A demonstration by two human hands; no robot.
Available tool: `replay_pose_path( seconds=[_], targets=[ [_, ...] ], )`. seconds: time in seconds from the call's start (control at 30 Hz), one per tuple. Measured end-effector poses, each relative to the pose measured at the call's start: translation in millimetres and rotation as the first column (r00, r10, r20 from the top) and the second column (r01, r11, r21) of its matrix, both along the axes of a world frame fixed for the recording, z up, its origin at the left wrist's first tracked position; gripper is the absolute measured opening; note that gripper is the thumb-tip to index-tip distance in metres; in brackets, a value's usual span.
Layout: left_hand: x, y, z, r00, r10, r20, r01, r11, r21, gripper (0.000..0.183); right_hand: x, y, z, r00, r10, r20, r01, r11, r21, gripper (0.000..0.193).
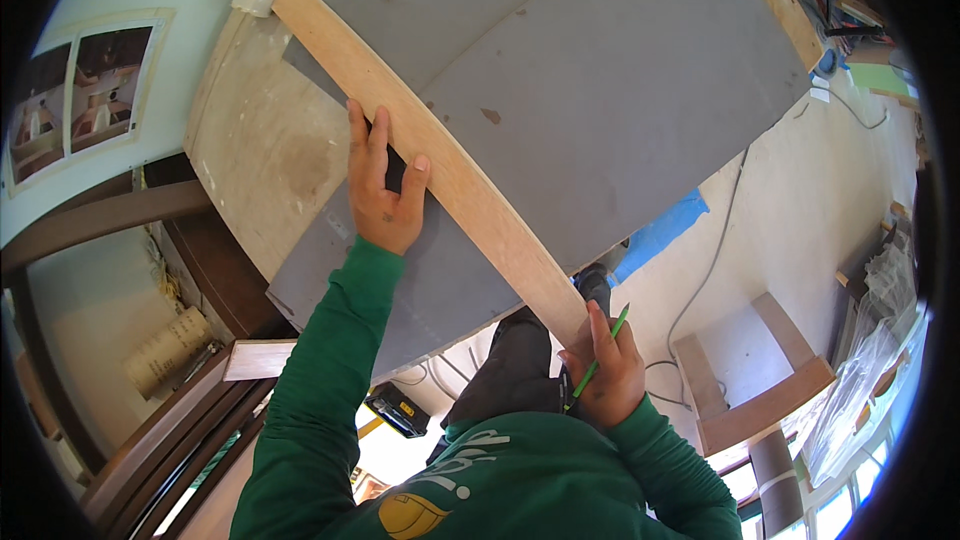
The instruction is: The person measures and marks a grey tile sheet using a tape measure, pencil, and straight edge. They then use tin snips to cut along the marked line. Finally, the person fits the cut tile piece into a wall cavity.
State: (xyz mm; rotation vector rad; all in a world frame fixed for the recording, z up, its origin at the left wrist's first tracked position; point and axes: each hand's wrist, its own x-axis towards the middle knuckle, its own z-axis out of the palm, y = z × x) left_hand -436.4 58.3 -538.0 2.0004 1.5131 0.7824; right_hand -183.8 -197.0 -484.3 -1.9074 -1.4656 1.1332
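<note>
A long, narrow wooden board lies diagonally across a grey-covered work surface, its lower right end reaching past the surface's near edge toward my body. Against the board's left edge rests my left hand, fingers stretched out and thumb apart, with the thumb tip on the wood. My right hand is closed at the board's near end and also holds a green pencil that slants up between its fingers. The right palm and the underside of the board's end are hidden.
Bare plywood shows left of the grey sheets. Brown wooden frame pieces stand at right, near a cable on the floor. Blue tape hangs off the near edge. A black-and-yellow case sits below. Dark timber occupies the lower left.
</note>
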Motion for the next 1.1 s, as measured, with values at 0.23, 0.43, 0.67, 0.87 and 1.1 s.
replay_pose_path(
  seconds=[0.23, 0.43, 0.67, 0.87, 1.1],
  targets=[
    [-1.0, 0.8, -1.3, 1.000, -0.008, -0.030, 0.009, 0.999, 0.034, 0.069, 1.3, 0.6, 0.7, 1.000, -0.001, -0.022, 0.001, 1.000, -0.002, 0.083],
    [0.3, 1.1, -1.2, 1.000, -0.009, -0.026, 0.010, 0.999, 0.051, 0.068, 1.5, 2.9, 2.2, 1.000, -0.001, -0.028, 0.000, 1.000, -0.017, 0.083],
    [0.2, -1.5, -0.9, 0.999, -0.009, -0.053, 0.012, 0.999, 0.050, 0.067, 3.1, 0.2, 4.2, 0.998, -0.004, -0.065, 0.000, 0.999, -0.052, 0.083],
    [3.6, -1.4, -0.3, 0.999, 0.013, -0.030, -0.012, 1.000, 0.027, 0.066, 5.2, 0.2, 2.0, 0.997, -0.009, -0.073, 0.005, 0.999, -0.050, 0.083],
    [2.2, -0.3, -0.7, 0.999, 0.002, -0.044, -0.001, 0.999, 0.033, 0.068, 4.8, 3.6, 4.3, 0.998, -0.010, -0.068, 0.006, 0.998, -0.057, 0.083]
  ],
)
